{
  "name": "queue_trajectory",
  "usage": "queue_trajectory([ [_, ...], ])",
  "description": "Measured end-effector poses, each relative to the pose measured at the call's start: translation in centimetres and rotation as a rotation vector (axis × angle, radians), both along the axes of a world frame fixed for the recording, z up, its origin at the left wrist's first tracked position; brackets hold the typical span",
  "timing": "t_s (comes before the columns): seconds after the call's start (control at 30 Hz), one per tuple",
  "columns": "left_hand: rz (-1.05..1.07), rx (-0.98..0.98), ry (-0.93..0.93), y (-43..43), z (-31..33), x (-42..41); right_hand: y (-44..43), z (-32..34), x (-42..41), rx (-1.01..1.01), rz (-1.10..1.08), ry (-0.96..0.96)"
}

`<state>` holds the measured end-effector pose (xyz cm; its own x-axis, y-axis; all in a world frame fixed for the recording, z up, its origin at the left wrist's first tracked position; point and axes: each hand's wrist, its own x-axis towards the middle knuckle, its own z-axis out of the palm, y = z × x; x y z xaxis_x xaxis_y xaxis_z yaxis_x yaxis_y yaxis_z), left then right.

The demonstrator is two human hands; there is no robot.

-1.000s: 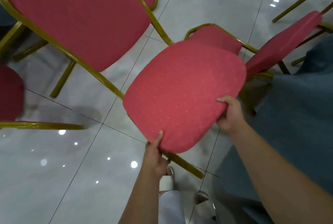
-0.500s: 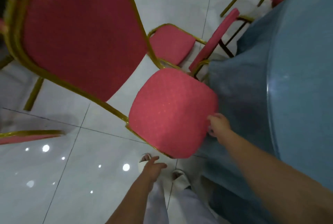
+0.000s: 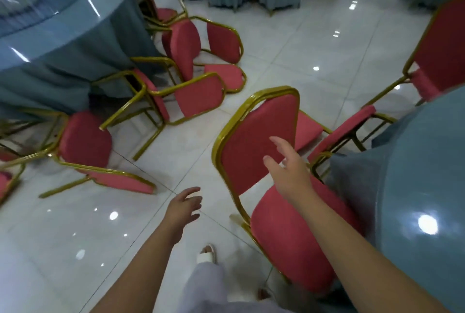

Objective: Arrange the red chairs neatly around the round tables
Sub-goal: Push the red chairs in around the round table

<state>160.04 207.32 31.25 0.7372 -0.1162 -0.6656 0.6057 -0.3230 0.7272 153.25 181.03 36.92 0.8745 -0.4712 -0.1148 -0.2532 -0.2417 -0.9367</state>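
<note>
while both my hands hang free, my right hand (image 3: 289, 169) is spread open just in front of the back of the upright red chair (image 3: 254, 141), gripping nothing. my left hand (image 3: 183, 209) is loosely spread over the floor (image 3: 75, 224). that chair's seat sits against the round table (image 3: 427, 187) at 3 o'clock. tipped chairs (image 3: 191, 96) lie at 10 o'clock beside another table (image 3: 63, 23).
</note>
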Motion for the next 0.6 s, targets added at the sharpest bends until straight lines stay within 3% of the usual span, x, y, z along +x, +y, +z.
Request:
queue_trajectory([
  [0.1, -0.012, -0.016, -0.183, 1.8, 1.9, 2.3, 3.2, 3.3, 3.5, -0.143, 0.131, -0.098],
  [0.27, -0.081, -0.061, -0.294, 4.9, 3.3, 10.7, 9.1, 5.3, 12.4, -0.313, 0.289, -0.151],
  [0.6, -0.234, -0.095, -0.256, 11.6, 3.5, 29.0, 16.6, 2.7, 27.2, -0.158, 0.192, 0.172],
])
